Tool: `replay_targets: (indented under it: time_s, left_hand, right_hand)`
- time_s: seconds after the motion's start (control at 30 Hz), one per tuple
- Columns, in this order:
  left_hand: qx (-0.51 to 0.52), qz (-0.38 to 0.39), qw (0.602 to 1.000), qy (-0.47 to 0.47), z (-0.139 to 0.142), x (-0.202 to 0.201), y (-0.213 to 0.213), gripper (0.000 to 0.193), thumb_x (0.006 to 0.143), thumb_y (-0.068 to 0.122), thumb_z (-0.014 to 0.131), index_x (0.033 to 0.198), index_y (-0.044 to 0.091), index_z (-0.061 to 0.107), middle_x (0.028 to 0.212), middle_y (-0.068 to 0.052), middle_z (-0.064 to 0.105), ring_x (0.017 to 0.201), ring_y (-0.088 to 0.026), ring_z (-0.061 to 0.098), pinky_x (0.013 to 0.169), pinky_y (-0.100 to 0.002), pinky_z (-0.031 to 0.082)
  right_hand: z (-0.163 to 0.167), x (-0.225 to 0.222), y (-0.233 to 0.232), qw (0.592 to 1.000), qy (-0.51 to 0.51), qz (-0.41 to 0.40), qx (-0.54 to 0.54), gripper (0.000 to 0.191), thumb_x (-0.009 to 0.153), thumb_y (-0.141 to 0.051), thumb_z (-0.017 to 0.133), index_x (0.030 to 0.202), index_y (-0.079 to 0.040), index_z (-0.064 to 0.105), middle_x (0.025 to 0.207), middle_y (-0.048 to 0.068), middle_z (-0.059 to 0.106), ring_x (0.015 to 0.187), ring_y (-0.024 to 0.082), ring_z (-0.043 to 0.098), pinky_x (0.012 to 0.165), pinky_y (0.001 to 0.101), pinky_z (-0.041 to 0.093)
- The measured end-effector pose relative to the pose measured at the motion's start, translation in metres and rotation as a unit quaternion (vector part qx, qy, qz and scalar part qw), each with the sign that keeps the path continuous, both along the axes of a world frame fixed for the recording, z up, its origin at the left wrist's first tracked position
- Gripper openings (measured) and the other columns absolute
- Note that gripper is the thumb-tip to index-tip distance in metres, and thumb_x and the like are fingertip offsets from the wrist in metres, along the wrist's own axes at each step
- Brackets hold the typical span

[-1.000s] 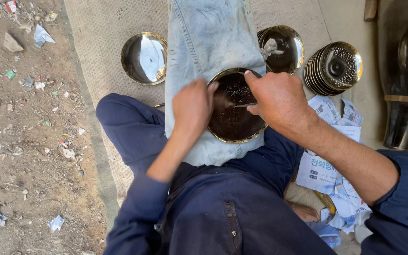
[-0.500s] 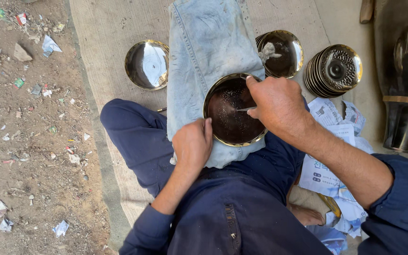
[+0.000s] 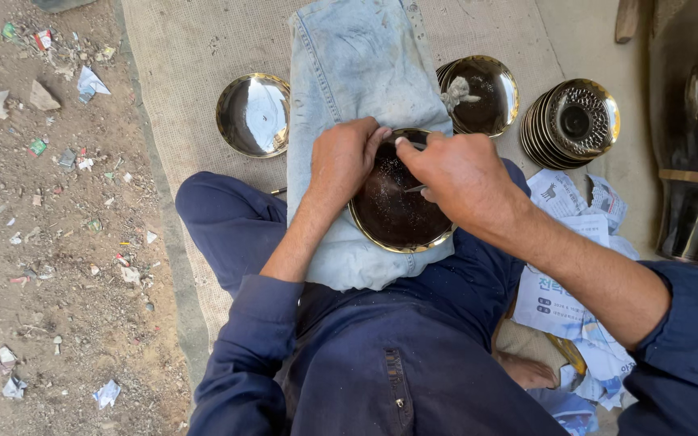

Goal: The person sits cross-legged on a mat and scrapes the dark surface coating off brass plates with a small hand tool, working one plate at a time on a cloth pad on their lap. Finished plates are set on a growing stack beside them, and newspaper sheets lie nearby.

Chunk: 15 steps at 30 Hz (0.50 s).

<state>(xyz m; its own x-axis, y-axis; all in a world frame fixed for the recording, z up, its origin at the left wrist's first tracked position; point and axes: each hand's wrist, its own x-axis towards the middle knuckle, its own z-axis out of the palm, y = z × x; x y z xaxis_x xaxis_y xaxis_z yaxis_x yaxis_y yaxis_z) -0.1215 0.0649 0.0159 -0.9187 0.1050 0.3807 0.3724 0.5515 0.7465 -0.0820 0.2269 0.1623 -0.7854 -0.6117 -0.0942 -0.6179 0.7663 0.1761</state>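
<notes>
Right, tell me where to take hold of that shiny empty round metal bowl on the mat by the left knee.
Take the shiny empty round metal bowl by its thin raised rim, at the edge nearest the left hand, coming from above. It sits upright and open on the woven mat, so one finger can hook inside and the thumb press outside.

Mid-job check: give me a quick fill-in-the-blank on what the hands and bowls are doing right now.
1. Both hands, left hand and right hand, meet at the rim of a dark round ____.
2. That piece rests on a pale blue ____ cloth laid over the lap.
3. The shiny bowl lies on the ____ side of the cloth.
4. The stack of dishes leans beside sheets of ____.

Missing: bowl; denim; left; newspaper
</notes>
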Motion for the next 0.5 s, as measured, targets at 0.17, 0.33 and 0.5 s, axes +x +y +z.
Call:
replay_targets:
  time_s: [0.17,0.33,0.5]
  left_hand:
    - [-0.002,-0.022,1.000,0.019,-0.005,-0.002,-0.006,0.032,0.099,0.032,0.065,0.081,0.005,0.064,0.075,-0.018,0.068,0.072,-0.044,0.065,0.062,-0.053,0.047]
    - [-0.010,0.049,0.999,-0.014,-0.010,0.044,-0.012,0.031,0.101,0.028,0.062,0.082,0.004,0.063,0.074,-0.021,0.066,0.069,-0.045,0.063,0.060,-0.054,0.047]
    - [-0.010,0.114,0.986,-0.118,-0.007,0.109,-0.004,0.033,0.100,0.030,0.061,0.079,0.005,0.064,0.070,-0.020,0.066,0.064,-0.045,0.064,0.059,-0.055,0.047]
  right_hand:
    - [0.001,-0.010,-0.001,0.998,-0.043,-0.040,-0.001,0.056,0.067,-0.025,0.089,0.117,-0.009,0.069,0.084,0.016,0.073,0.082,0.036,0.074,0.068,0.0469,0.058]
    - [0.008,-0.009,0.008,0.990,-0.067,-0.124,-0.024,0.064,0.062,-0.027,0.092,0.120,-0.013,0.071,0.084,0.017,0.074,0.082,0.038,0.073,0.069,0.0497,0.057]
    - [0.007,-0.003,0.006,0.991,-0.066,-0.111,-0.026,0.064,0.063,-0.025,0.091,0.122,-0.013,0.070,0.082,0.017,0.073,0.081,0.039,0.073,0.068,0.0499,0.057]
